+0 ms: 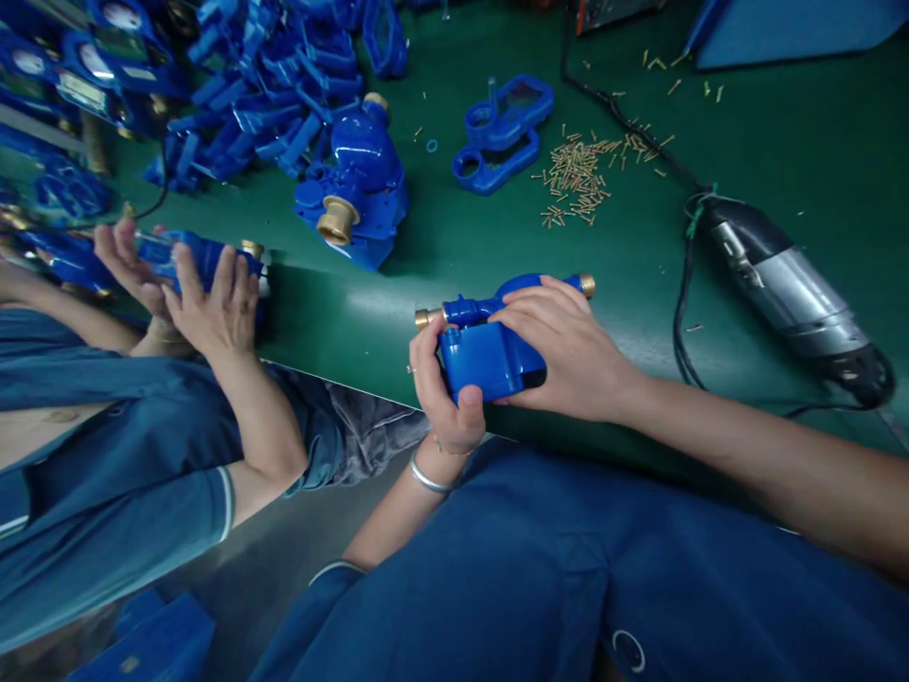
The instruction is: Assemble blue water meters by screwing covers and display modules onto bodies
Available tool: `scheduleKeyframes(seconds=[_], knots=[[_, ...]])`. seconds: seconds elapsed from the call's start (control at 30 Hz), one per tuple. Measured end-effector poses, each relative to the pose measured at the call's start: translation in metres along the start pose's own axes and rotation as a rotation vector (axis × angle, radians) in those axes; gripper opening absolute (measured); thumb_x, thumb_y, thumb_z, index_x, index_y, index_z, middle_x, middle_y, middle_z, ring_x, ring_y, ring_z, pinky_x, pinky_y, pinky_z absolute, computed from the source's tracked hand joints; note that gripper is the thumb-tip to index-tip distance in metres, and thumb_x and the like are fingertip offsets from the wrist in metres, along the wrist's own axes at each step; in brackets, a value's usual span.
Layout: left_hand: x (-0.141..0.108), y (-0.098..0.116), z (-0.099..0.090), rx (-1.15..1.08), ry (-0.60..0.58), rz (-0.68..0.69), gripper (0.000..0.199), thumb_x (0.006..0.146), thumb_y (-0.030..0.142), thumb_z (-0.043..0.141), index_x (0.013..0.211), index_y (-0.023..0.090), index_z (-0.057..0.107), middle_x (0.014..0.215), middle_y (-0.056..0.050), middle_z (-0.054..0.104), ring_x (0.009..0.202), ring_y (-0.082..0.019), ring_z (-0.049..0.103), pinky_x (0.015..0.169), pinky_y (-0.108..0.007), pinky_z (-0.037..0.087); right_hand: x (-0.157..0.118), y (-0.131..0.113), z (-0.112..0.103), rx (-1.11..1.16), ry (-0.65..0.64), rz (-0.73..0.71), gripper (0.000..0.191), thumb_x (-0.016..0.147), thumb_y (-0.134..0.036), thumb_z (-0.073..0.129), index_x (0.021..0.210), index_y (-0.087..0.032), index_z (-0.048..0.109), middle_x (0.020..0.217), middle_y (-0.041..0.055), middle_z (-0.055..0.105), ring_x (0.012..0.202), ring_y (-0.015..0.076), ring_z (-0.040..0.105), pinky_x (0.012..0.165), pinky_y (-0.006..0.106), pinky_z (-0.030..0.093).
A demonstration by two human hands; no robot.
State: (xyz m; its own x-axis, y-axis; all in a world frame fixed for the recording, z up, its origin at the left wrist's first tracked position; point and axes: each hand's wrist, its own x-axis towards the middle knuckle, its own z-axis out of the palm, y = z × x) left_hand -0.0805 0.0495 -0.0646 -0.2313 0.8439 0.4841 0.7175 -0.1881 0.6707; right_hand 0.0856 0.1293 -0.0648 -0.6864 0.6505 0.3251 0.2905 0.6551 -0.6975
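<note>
A blue water meter (pixel 483 365) with brass threaded ends lies on its side at the table's front edge, between my two hands. Around its left end curl the fingers of my left hand (pixel 447 398), thumb against the near face. My right hand (pixel 561 350) grips the right part from above, its fingers across the blue body. The palm hides much of that side. Beyond the meter, two blue frame-shaped covers (pixel 507 104) and a heap of small brass screws (pixel 575 175) lie on the green table.
A corded electric screwdriver (pixel 795 294) lies at the right. Another water meter (pixel 362 180) stands back left, before a pile of blue plastic parts (pixel 284 76). At the left, a co-worker's hands (pixel 220 303) handle a blue meter. A blue bin (pixel 795 33) is at the back right.
</note>
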Motion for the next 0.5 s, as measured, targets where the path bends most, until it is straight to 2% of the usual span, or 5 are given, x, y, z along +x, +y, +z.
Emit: scheduleKeyframes(seconds=[0.07,0.13,0.33,0.4,0.5], knots=[[0.001,0.000,0.005,-0.017,0.043,0.024,0.049,0.096,0.050,0.028,0.124,0.017,0.053,0.115,-0.011,0.059,0.107,-0.025,0.056,0.096,-0.044,0.045,0.000,-0.002,0.001,-0.021,-0.004,0.020,0.073,0.070,-0.057,0.073,0.127,-0.018,0.051,0.126,0.0134,0.057,0.125,0.0339,0.047,0.115,0.057,0.022],[0.004,-0.003,0.007,-0.021,0.045,0.042,0.042,0.098,0.043,0.027,0.117,0.018,0.055,0.111,-0.010,0.060,0.106,-0.024,0.056,0.095,-0.043,0.045,0.000,-0.004,0.002,-0.041,-0.009,0.039,0.074,0.069,-0.057,0.074,0.127,-0.018,0.051,0.126,0.0136,0.056,0.126,0.0352,0.046,0.115,0.059,0.021],[0.009,-0.018,0.006,-0.001,-0.029,0.054,0.051,0.098,0.053,0.016,0.119,0.021,0.050,0.114,-0.010,0.058,0.114,-0.027,0.054,0.099,-0.049,0.042,-0.004,-0.005,0.006,-0.109,0.001,0.089,0.077,0.071,-0.060,0.071,0.131,-0.019,0.047,0.130,0.0153,0.052,0.128,0.0404,0.041,0.111,0.066,0.021],[0.015,-0.014,0.005,0.002,-0.051,0.073,0.050,0.099,0.052,0.018,0.117,0.020,0.051,0.113,-0.010,0.059,0.113,-0.026,0.055,0.100,-0.048,0.043,-0.006,-0.007,0.005,-0.123,0.004,0.100,0.078,0.070,-0.059,0.073,0.130,-0.018,0.046,0.131,0.0166,0.051,0.128,0.0404,0.042,0.111,0.065,0.024],[0.031,0.003,0.005,0.028,-0.089,0.143,0.052,0.099,0.053,0.022,0.114,0.015,0.055,0.109,-0.012,0.061,0.109,-0.025,0.057,0.099,-0.045,0.045,-0.002,-0.016,-0.004,-0.158,-0.004,0.097,0.078,0.070,-0.051,0.073,0.132,-0.015,0.042,0.132,0.0184,0.049,0.128,0.0386,0.042,0.112,0.062,0.026]])
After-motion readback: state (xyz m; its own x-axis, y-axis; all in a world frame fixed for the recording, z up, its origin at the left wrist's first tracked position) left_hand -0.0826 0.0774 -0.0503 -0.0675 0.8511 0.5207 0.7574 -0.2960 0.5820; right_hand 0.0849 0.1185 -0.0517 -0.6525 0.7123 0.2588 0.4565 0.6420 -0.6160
